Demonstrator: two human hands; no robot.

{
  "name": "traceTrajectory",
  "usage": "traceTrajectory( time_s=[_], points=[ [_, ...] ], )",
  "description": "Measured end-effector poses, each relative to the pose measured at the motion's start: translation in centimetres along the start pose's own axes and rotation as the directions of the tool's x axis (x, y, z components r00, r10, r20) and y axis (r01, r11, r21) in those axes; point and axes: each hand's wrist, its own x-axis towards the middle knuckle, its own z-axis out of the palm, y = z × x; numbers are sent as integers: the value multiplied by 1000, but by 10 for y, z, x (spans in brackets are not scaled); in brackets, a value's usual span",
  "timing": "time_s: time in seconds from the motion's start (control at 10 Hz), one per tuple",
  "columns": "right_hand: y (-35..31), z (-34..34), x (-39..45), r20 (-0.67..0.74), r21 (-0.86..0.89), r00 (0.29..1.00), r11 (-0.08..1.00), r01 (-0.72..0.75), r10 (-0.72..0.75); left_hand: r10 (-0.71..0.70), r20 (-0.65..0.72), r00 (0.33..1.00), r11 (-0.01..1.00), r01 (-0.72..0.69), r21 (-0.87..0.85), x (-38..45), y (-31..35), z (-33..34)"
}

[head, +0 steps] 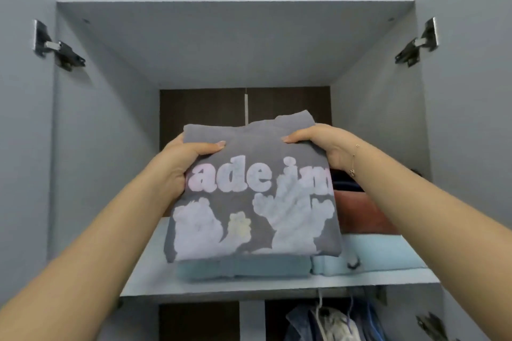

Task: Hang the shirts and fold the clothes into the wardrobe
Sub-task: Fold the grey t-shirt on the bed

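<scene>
Both hands hold a folded grey top (pixel 249 196) in the middle of the frame, over the wardrobe (pixel 221 44) shelf (pixel 144 277). The left hand (pixel 180 163) grips the top's left edge, thumb lying across the front and the fingers curled out of sight behind. The right hand (pixel 324 147) grips the upper right corner the same way, thumb on the front, fingers hidden at the back. A thin bracelet (pixel 354 160) hangs at the right wrist.

The top faces the camera, printed with pale puffy letters and cloud-like shapes. Its lower edge sits at or just above a folded teal garment (pixel 243 268) on the shelf; whether they touch cannot be told. Just right of that lies a folded light blue garment (pixel 374 252). Behind it, at the right of the shelf, is a rust-coloured folded piece (pixel 360 213) with something dark (pixel 343 181) on top.

The doors stand open at both sides, with a hinge (pixel 58 47) at the upper left and another hinge (pixel 418 44) at the upper right. Below the shelf, at the bottom of the frame, hung clothes (pixel 327 321) show, blurred.
</scene>
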Motion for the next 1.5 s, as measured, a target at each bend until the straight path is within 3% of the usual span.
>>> traceTrajectory(
  time_s=[0.1, 0.2, 0.3, 0.4, 0.5, 0.6, 0.7, 0.8, 0.9, 1.0, 1.1, 1.2, 1.3, 1.4, 1.5],
  points=[
    [7, 11, 72, 5, -83, 993, 990, -117, 118, -131, -55, 990, 991, 132, 18, 63, -5, -1],
    [47, 24, 129, -104, -191, 983, 967, -168, 150, -328, -41, 944, 940, 331, 89, 119, -55, -11],
    [90, 44, 153, -70, -476, 982, 860, -185, 173, -427, -16, 904, 888, 422, 181, 139, -114, -29],
    [117, 58, 138, -59, -622, 961, 742, -248, 271, -446, 20, 895, 885, 438, 157, 131, -138, -43],
    [129, 51, 123, -115, -579, 970, 779, -241, 215, -427, 124, 896, 903, 429, 5, 113, -138, -61],
    [131, 38, 105, -131, -583, 984, 793, -178, 124, -398, 256, 881, 908, 419, -30, 82, -131, -73],
    [124, 37, 90, -58, -554, 981, 812, -184, 183, -365, 283, 887, 920, 391, -37, 66, -125, -72],
    [115, 36, 78, -93, -599, 995, 797, -71, 19, -325, 233, 917, 933, 351, -82, 60, -116, -68],
    [124, 38, 61, -135, -623, 990, 779, -63, -28, -318, 182, 930, 940, 335, -69, 49, -120, -71],
    [134, 47, 51, -118, -804, 993, 587, -96, 1, -285, 126, 950, 950, 262, 170, 37, -123, -71],
    [116, 50, 53, -57, -928, 996, 371, -27, -69, -67, 51, 996, 673, 7, 740, 48, -101, -72],
    [91, 59, 71, 78, -918, 989, 378, 121, -128, 120, 208, 971, 471, -240, 849, 75, -75, -33],
    [97, 69, 94, 82, -816, 972, 575, -61, 219, -134, 364, 922, 511, -251, 822, 99, -87, 16],
    [140, 70, 114, 159, -745, 915, 654, -136, 370, -373, 261, 891, 515, -35, 857, 120, -129, 25],
    [170, 67, 132, 224, -767, 902, 638, -70, 369, -358, 167, 919, 446, 11, 895, 136, -159, 18]
  ],
)
